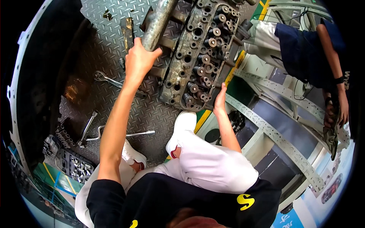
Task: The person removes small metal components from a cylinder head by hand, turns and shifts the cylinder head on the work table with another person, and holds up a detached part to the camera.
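A greasy engine cylinder head (195, 57) with a row of valve springs lies in front of me, its near end just above my white shoe. Along its left side runs a rusty exhaust manifold (159, 24), whose branches meet the head. My left hand (140, 59) is closed round the near end of the manifold's pipe, thumb to the right. At the head's near right edge, my right hand (220, 100) grips the side; its thumb points up along the edge and the other fingers are mostly hidden.
On the checkered metal floor lie an adjustable wrench (102, 77), a ratchet (89, 127), a long-handled wrench (140, 133) and an open socket set (74, 163). A perforated white steel frame (273, 131) stands at right. Another person's arm (334, 57) is beyond it.
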`<state>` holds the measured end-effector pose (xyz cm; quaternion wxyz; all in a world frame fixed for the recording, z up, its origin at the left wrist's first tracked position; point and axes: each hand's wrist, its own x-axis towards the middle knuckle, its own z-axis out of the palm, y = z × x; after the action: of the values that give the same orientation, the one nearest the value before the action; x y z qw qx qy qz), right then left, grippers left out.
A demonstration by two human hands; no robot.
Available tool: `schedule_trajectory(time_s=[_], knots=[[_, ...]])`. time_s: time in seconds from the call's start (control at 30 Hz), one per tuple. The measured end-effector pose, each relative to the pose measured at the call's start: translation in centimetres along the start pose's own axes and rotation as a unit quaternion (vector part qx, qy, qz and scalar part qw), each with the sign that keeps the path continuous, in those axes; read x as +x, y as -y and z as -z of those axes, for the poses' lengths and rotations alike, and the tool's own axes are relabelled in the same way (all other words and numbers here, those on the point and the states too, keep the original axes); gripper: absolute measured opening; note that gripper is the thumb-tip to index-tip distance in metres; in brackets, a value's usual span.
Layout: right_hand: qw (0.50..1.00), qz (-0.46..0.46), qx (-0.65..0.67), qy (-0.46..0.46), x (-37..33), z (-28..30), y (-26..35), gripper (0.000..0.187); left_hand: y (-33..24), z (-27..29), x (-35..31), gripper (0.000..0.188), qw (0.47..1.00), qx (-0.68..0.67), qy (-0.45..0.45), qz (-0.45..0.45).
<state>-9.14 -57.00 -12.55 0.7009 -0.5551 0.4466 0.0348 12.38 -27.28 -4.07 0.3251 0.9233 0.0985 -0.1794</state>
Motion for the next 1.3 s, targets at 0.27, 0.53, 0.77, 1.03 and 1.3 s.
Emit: schedule_trajectory(time_s=[0.27, 0.53, 0.77, 1.03, 1.3], knots=[[1.000, -0.005, -0.010, -0.015, 0.6, 1.2, -1.3, 0.071, -0.9, -1.1, -1.4, 0.059, 0.999, 0.024, -0.034, -0.033], [0.997, 0.028, -0.042, -0.063, 1.0, 2.1, -1.6, 0.069, -0.4, -0.6, -1.6, 0.064, 0.999, 0.029, -0.024, -0.019], [1.000, -0.021, -0.014, 0.011, -1.4, -3.2, 1.6, 0.066, 2.3, 0.5, -1.2, 0.063, 0.995, -0.096, -0.019, 0.010], [0.993, -0.016, -0.099, 0.061, -1.6, -2.8, 0.9, 0.072, -1.1, 0.1, 2.1, 0.063, 0.945, 0.078, 0.138, 0.285], [0.988, -0.001, -0.144, 0.058, -0.4, -0.4, 0.9, 0.072, 3.8, -3.3, 1.0, 0.057, 0.979, -0.199, -0.021, -0.022]])
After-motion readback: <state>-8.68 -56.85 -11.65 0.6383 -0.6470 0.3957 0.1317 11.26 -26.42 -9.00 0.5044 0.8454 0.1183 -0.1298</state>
